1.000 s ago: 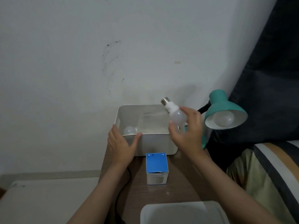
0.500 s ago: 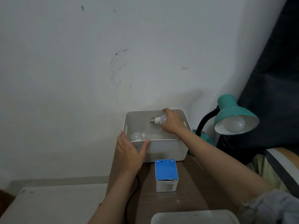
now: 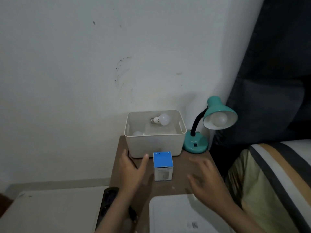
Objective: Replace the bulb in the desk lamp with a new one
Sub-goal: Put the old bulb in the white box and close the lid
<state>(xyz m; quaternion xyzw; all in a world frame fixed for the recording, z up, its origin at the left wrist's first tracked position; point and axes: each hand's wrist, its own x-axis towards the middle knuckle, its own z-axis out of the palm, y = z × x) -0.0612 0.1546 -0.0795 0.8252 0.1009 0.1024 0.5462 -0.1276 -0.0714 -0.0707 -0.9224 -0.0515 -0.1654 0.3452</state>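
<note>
A teal desk lamp stands at the back right of the small brown table, with a white bulb in its shade. A white bin at the back holds a loose bulb lying on its side and a second bulb at its near left corner. A blue-topped bulb box stands in front of the bin. My left hand hovers open just left of the box. My right hand is open and blurred to the box's right. Neither hand holds anything.
A white lid or tray lies at the table's near edge. A black cable hangs off the table's left side. A low white surface sits at the left. A striped bed and dark curtain are on the right.
My right hand let go of the bulb in the bin and drew back to the box's right. My left hand left the bin's front wall and came nearer the box.
</note>
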